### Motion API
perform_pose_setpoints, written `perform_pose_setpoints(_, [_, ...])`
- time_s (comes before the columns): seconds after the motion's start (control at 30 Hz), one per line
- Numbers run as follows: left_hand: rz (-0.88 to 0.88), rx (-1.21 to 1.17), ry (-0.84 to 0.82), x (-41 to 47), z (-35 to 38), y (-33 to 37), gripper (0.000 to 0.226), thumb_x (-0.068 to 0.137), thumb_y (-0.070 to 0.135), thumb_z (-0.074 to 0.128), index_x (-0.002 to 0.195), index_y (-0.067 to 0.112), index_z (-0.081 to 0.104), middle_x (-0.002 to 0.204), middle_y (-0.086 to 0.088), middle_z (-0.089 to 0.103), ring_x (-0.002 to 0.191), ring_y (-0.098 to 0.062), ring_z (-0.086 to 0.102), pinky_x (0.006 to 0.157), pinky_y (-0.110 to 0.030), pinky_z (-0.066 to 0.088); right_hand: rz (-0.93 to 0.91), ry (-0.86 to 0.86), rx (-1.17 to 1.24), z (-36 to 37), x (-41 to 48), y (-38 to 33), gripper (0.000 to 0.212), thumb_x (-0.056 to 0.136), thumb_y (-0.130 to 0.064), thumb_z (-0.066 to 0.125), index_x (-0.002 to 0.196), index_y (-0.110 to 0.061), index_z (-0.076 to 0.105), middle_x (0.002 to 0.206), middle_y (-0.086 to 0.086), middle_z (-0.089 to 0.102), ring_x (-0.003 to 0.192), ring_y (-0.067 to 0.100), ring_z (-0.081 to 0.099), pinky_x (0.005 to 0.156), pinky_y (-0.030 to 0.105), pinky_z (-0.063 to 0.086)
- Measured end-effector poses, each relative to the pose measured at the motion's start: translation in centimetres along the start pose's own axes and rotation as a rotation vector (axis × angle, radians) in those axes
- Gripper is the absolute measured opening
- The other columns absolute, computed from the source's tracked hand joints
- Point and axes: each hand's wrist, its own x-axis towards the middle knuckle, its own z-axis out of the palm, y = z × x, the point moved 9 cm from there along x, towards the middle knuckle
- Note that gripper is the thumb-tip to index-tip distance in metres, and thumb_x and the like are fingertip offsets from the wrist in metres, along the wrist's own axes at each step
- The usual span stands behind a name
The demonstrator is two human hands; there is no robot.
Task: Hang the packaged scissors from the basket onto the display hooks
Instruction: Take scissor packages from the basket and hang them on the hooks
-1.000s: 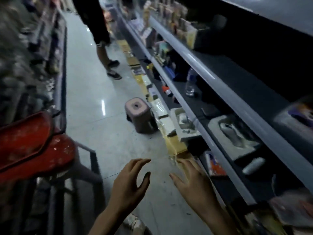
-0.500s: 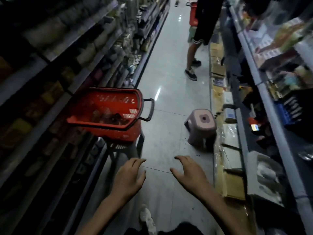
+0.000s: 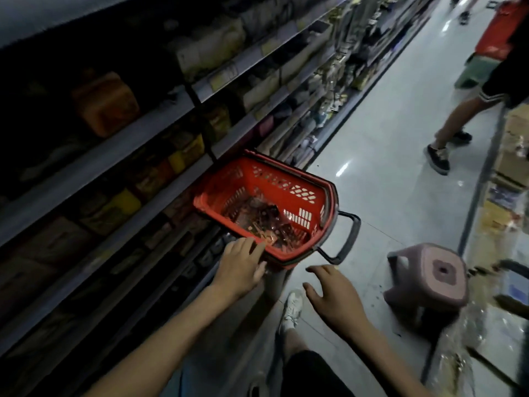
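Observation:
A red plastic basket (image 3: 289, 184) with a black handle stands raised beside the left shelving. Several packaged scissors (image 3: 266, 224) lie dark and glossy in its bottom. My left hand (image 3: 239, 266) reaches over the basket's near rim with its fingers straight, touching or just above the rim, holding nothing. My right hand (image 3: 333, 296) hovers to the right of the basket, below its handle, fingers spread and empty. No display hooks can be made out in this dim view.
Stocked shelves (image 3: 160, 116) run along the left. A pink plastic stool (image 3: 432, 276) stands on the aisle floor at right. Another person's legs (image 3: 452, 124) are further up the aisle. Boxes (image 3: 512, 156) line the right edge. My shoe (image 3: 292, 309) is below.
My view has swung from the right-hand shelves to the left, bringing the basket close. My left hand has moved forward to the basket's rim; my right hand stays open beside it.

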Motion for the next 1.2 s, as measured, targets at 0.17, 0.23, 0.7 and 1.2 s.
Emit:
perform_pose_setpoints(0.17, [-0.040,0.140,-0.242,7.1,3.0,-3.1,0.059,0.086,0.055,0.047,0.128,0.019,0.069,0.126,-0.017,0.069,0.116,-0.036,0.066,0.098,-0.051,0.055,-0.076,-0.042,-0.049,0.3,9.6,1.1,0.031,0.087,-0.032,0.061,0.115,-0.020,0.066,0.105,0.002,0.067,0.094,0.026,0.065,0.074,0.038,0.055])
perform_pose_setpoints(0.23, [-0.028,0.190,-0.315,8.9,4.2,-4.0,0.062,0.088,0.059,0.041,0.125,0.021,0.073,0.122,-0.014,0.072,0.113,-0.035,0.069,0.097,-0.052,0.056,-0.116,-0.075,-0.086,1.2,12.7,1.4,0.033,0.083,-0.028,0.064,0.114,-0.017,0.067,0.103,0.004,0.066,0.089,0.028,0.065,0.071,0.037,0.055])
perform_pose_setpoints(0.7, [0.131,0.141,-0.393,13.8,9.1,-8.6,0.048,0.096,0.056,0.040,0.093,0.021,0.073,0.091,-0.003,0.068,0.089,-0.028,0.067,0.083,-0.042,0.048,0.112,-0.576,-0.089,13.6,24.3,3.8,0.043,0.095,-0.031,0.059,0.133,-0.012,0.057,0.130,0.016,0.062,0.117,0.037,0.061,0.089,0.038,0.050])
perform_pose_setpoints(1.2, [-0.073,-0.131,-0.386,19.3,12.2,-13.6,0.033,0.105,0.039,0.043,0.123,0.022,0.065,0.112,0.001,0.071,0.109,-0.025,0.067,0.096,-0.043,0.052,0.574,-0.395,-0.006,24.9,32.9,13.3,0.065,0.092,-0.038,0.061,0.145,-0.003,0.046,0.146,0.025,0.052,0.137,0.040,0.049,0.115,0.044,0.040])
